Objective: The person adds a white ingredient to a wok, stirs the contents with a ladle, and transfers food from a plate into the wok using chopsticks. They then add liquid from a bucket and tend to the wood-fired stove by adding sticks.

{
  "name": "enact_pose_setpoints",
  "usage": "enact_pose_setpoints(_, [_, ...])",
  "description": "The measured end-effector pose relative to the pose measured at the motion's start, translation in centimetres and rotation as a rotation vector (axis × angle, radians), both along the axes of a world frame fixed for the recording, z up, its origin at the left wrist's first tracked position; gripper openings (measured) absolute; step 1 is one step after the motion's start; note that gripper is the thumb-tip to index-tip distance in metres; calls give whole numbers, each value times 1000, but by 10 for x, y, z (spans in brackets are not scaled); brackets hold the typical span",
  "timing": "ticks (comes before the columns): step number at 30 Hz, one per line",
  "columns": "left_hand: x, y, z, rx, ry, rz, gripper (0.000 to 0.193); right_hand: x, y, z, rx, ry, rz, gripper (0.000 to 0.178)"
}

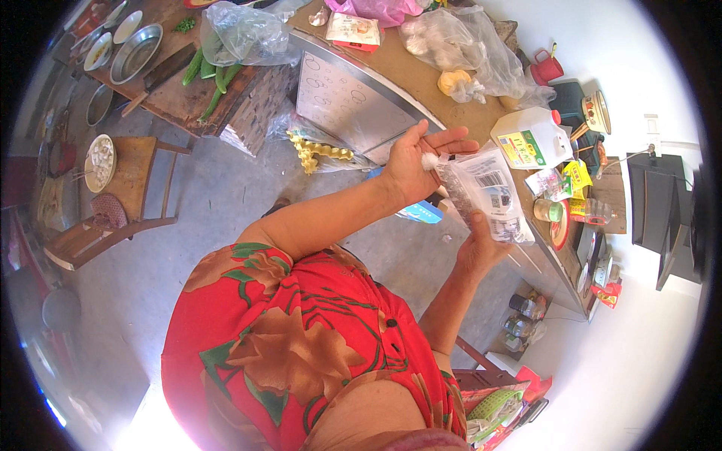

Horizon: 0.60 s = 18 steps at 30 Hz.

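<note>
My right hand point(481, 246) is closed on the lower end of a white, partly see-through plastic packet point(487, 194) with dark print and a barcode. The packet's upper left corner rests by my left hand point(412, 161). That hand is palm up with its fingers stretched out, and a small heap of white powder point(429, 161) lies at its palm, touching the packet's mouth. What the powder is, I cannot tell. Just beyond the packet, on the counter, stands a white jug point(532, 139) with a red cap and a yellow-green label.
The counter point(421, 64) also carries plastic bags point(459, 45), a red mug point(547, 68), a jar point(547, 210) and small packets. At left stand a wooden table with a cleaver point(167, 69) and cucumbers point(214, 75), and a chair point(135, 173) bearing a bowl point(100, 161).
</note>
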State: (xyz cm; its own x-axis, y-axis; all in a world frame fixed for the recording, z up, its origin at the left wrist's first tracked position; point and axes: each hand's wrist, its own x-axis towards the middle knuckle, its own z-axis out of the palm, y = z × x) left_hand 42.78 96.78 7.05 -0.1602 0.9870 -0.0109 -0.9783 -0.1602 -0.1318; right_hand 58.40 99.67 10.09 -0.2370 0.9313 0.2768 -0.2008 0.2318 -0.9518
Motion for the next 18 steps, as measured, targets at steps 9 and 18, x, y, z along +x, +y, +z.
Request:
enact_pose_setpoints(9, [-3,-4,8,4,-12,18,61,0,-2,-6,-69,66,34,60])
enact_pose_setpoints(18, [1,-4,13,27,29,58,57,0,-1,-38,-258,364,122,70])
